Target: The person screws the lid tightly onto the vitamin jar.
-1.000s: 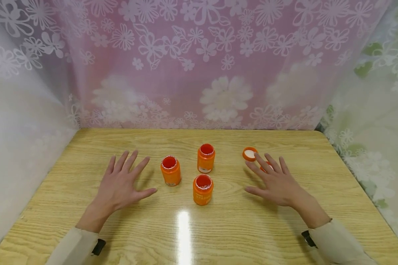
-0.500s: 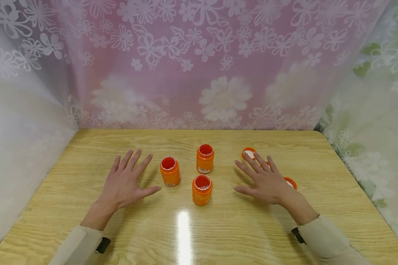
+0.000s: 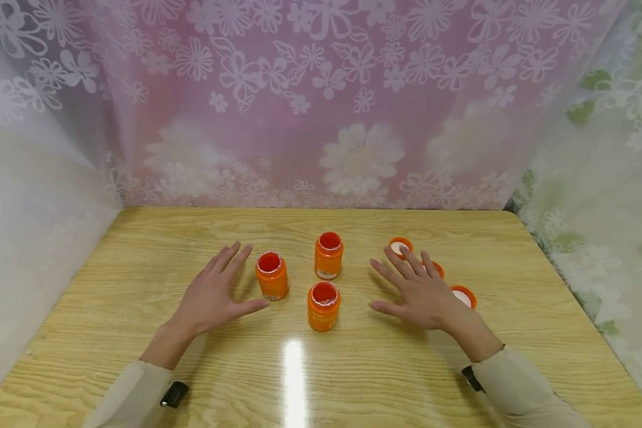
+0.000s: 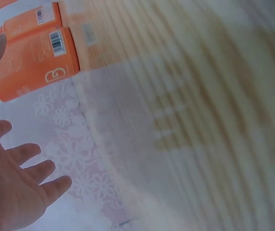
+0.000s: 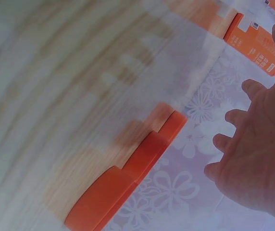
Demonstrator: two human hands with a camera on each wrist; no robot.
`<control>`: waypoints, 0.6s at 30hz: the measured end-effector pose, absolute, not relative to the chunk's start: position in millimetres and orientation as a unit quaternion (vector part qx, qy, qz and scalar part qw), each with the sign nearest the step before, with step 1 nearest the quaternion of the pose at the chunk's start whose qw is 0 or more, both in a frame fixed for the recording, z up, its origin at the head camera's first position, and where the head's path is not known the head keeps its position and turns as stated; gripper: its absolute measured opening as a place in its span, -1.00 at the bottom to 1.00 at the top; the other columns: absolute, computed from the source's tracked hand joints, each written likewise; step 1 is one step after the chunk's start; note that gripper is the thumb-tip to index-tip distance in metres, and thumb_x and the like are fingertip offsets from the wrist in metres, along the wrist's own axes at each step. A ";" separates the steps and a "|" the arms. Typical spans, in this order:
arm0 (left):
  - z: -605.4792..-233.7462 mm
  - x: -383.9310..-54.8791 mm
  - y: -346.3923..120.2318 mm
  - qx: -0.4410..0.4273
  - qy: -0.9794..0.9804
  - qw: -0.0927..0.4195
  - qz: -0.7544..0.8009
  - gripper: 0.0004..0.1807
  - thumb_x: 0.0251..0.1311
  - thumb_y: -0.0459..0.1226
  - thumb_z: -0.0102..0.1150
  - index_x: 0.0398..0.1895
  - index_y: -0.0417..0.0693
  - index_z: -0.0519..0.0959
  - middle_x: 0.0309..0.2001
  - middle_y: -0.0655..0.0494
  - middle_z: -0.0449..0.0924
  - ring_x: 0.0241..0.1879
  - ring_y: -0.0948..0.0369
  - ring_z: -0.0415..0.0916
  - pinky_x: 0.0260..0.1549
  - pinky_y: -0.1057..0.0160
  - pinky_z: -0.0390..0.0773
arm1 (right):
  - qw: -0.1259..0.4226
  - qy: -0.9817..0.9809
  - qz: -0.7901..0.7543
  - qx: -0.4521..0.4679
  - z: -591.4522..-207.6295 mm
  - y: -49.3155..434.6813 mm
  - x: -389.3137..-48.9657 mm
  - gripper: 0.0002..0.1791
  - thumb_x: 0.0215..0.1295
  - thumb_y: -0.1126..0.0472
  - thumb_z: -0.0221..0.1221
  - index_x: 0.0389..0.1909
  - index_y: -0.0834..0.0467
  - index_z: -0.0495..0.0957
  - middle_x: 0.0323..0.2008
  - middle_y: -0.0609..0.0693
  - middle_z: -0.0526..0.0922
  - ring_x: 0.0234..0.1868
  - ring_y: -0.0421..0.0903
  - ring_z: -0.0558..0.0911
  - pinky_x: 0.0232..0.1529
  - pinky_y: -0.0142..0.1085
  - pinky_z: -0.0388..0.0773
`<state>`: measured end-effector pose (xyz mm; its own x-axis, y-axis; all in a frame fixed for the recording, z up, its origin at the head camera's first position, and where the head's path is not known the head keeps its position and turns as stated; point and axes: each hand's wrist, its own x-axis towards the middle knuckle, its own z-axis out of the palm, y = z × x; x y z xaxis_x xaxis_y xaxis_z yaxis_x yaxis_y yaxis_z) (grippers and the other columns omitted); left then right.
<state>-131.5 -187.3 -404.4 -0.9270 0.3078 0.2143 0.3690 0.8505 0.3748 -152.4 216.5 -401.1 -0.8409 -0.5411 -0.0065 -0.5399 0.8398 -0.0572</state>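
Our left hand (image 3: 211,299) and right hand (image 3: 421,298) are spread, each grip empty. From the front jar (image 3: 323,315), the rear jar (image 3: 328,260) stands at twelve o'clock, the left jar (image 3: 273,282) at ten; upturned lids (image 3: 463,296) lie at two to three, presumably set aside to bare the mouths. We see glossy orange, plastic-looking cylinders on a wood-grained counter (image 3: 235,374).

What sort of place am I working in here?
Probably a small screened-off work booth, though the wider room is out of view. A wood-grain table has floral cloth hanging behind it and along both sides, and three open orange bottles stand on top.
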 end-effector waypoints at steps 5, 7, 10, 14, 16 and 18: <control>-406.2 -131.2 -181.4 -0.159 -0.945 0.034 -0.284 0.18 -0.12 0.40 0.20 0.52 0.15 -0.05 0.47 -0.02 -0.01 0.40 -0.09 -0.01 0.16 -0.25 0.23 | 0.003 0.958 -0.026 -0.287 -404.1 214.6 -153.7 -0.08 0.22 -0.51 -0.17 0.50 -0.11 0.02 0.49 0.08 -0.12 0.46 0.18 -0.16 0.33 0.23 -0.31; -406.6 -130.9 -179.1 -0.149 -0.935 0.019 -0.322 0.17 -0.10 0.36 0.24 0.52 0.15 -0.06 0.46 -0.01 0.00 0.39 -0.08 0.00 0.19 -0.24 0.18 | 0.001 0.956 -0.027 -0.291 -405.4 214.5 -154.2 -0.09 0.22 -0.51 -0.17 0.50 -0.10 0.03 0.49 0.09 -0.11 0.46 0.18 -0.15 0.33 0.22 -0.29; -407.2 -131.9 -175.8 -0.138 -0.915 0.000 -0.380 0.16 -0.09 0.28 0.31 0.52 0.13 -0.05 0.46 0.02 0.01 0.40 -0.05 0.00 0.23 -0.18 0.17 | 0.003 0.955 -0.031 -0.294 -407.1 214.7 -154.2 -0.09 0.23 -0.50 -0.17 0.50 -0.10 0.03 0.49 0.08 -0.12 0.46 0.17 -0.15 0.34 0.21 -0.29; -409.8 -134.8 -170.4 -0.134 -0.882 -0.017 -0.452 0.14 -0.08 0.16 0.40 0.51 0.07 -0.02 0.46 0.03 0.01 0.40 0.02 0.00 0.25 -0.07 0.20 | 0.006 0.955 -0.036 -0.293 -407.8 215.6 -153.6 -0.09 0.22 -0.50 -0.15 0.49 -0.10 0.03 0.49 0.08 -0.12 0.46 0.17 -0.15 0.34 0.20 -0.29; -411.8 -136.0 -167.5 -0.137 -0.866 -0.023 -0.480 0.12 -0.06 0.11 0.42 0.51 0.03 -0.01 0.46 0.01 0.01 0.40 0.02 0.01 0.26 -0.06 0.21 | 0.006 0.955 -0.039 -0.293 -407.9 215.4 -153.4 -0.09 0.22 -0.49 -0.14 0.49 -0.10 0.04 0.49 0.10 -0.10 0.46 0.18 -0.15 0.34 0.21 -0.29; -413.8 -136.4 -164.8 -0.135 -0.855 -0.029 -0.501 0.10 -0.04 0.07 0.42 0.50 -0.01 0.01 0.45 -0.02 0.03 0.40 0.01 0.02 0.25 -0.08 0.20 | 0.006 0.955 -0.041 -0.294 -408.4 214.8 -153.7 -0.09 0.23 -0.49 -0.14 0.50 -0.10 0.03 0.49 0.11 -0.09 0.46 0.18 -0.14 0.34 0.21 -0.29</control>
<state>-136.4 -164.8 -413.8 -0.9620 0.2594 0.0852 0.2011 0.4624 0.8636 -153.7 214.8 -408.4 -0.8276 -0.5612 0.0117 -0.5602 0.8243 -0.0821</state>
